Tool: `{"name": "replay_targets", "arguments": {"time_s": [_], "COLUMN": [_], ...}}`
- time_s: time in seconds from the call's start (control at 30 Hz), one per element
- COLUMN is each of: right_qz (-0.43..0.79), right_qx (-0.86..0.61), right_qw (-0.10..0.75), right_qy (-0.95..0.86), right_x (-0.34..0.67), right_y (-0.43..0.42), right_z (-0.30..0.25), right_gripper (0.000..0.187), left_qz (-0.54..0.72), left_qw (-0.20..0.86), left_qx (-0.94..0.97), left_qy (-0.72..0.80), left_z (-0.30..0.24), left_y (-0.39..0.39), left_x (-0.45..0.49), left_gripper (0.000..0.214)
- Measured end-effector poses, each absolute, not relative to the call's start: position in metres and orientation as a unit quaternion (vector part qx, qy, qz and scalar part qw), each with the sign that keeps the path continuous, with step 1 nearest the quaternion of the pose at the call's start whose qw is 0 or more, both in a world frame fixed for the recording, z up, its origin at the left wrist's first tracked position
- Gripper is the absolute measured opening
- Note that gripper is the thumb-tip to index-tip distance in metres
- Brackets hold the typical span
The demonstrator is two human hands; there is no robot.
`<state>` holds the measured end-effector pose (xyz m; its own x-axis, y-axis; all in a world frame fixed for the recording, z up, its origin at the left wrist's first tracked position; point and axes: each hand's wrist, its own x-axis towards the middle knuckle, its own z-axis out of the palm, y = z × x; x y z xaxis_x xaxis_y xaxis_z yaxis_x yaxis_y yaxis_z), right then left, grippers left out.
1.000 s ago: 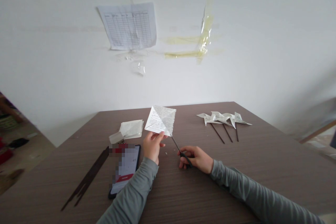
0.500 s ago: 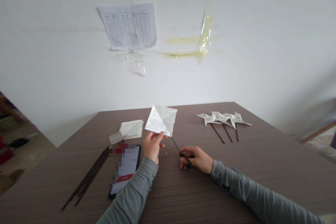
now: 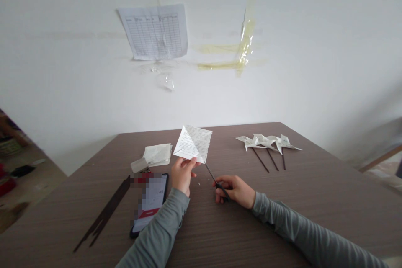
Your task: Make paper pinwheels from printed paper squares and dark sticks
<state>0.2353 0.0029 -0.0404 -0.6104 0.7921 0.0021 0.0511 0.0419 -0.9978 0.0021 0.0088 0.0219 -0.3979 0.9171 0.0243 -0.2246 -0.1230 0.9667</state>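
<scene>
A printed paper square (image 3: 192, 143) is being pinched up by the left hand (image 3: 182, 174), while dark scissors (image 3: 217, 183) are being grasped by the right hand (image 3: 235, 190), their long axis running up and left from this hand to the paper's lower corner.

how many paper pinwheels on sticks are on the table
3, all lying together on the far right of the table: the left pinwheel, the middle pinwheel and the right pinwheel. Their paper blades overlap, but three sticks show.
</scene>
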Motion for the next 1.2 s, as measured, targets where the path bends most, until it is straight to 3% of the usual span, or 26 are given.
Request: {"name": "replay_targets", "arguments": {"time_s": [1.2], "right_qz": [0.596], "right_qx": [-0.323], "right_qw": [0.318], "right_qy": [-0.663], "right_x": [0.2367], "right_y": [0.0043], "right_z": [-0.0450], "right_gripper": [0.088], "left_qz": [0.657], "left_qw": [0.444], "left_qx": [0.347], "left_qy": [0.500], "left_z": [0.0263], "left_y": [0.0078], "left_x": [0.0043], "left_gripper": [0.033]}}
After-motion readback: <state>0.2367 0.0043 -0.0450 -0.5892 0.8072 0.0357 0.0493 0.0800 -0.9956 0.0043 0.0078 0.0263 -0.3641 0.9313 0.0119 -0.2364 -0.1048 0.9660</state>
